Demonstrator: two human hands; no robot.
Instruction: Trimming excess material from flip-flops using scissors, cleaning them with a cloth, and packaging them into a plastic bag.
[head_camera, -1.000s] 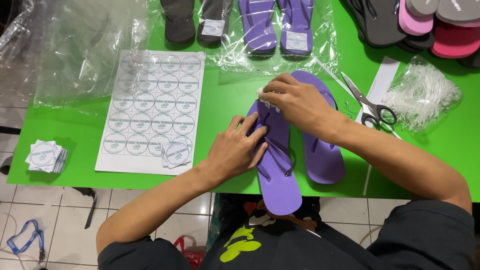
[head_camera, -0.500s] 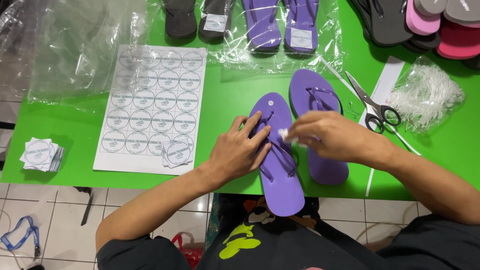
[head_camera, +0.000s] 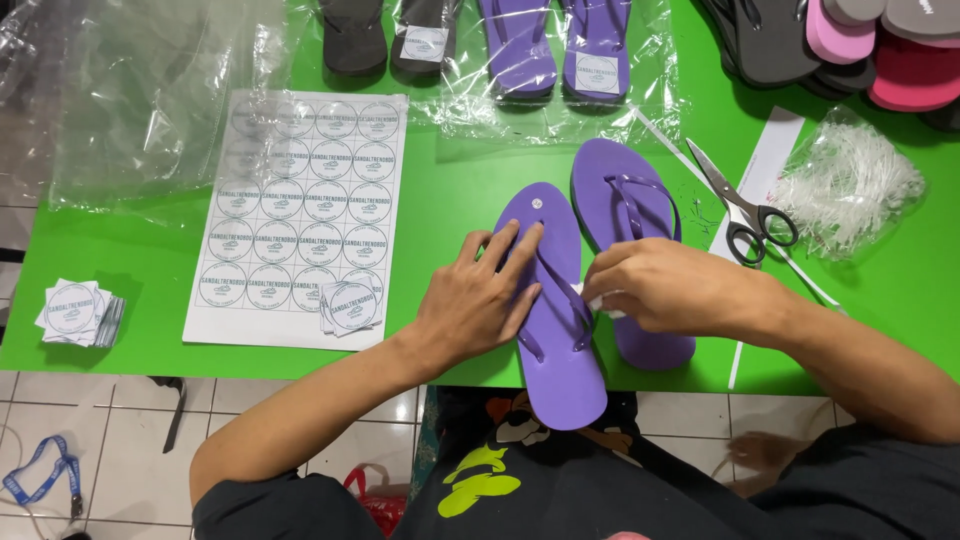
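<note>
Two purple flip-flops lie side by side on the green table (head_camera: 450, 190). My left hand (head_camera: 482, 296) presses flat on the near flip-flop (head_camera: 556, 370), fingers spread over its strap side. My right hand (head_camera: 668, 288) pinches a small white tag (head_camera: 604, 301) against that flip-flop's strap, and it covers part of the second flip-flop (head_camera: 628, 200) behind it.
A sheet of round stickers (head_camera: 300, 215) lies to the left, with cut stickers (head_camera: 347, 304) on it and a small stack (head_camera: 78, 312) at the table's left edge. Scissors (head_camera: 742, 208) and a bag of white ties (head_camera: 848, 188) sit right. Bagged and stacked flip-flops line the far edge.
My right hand has moved from the toe end of the near flip-flop down to the middle of its strap with the white tag. The left hand stays pressed on the sole.
</note>
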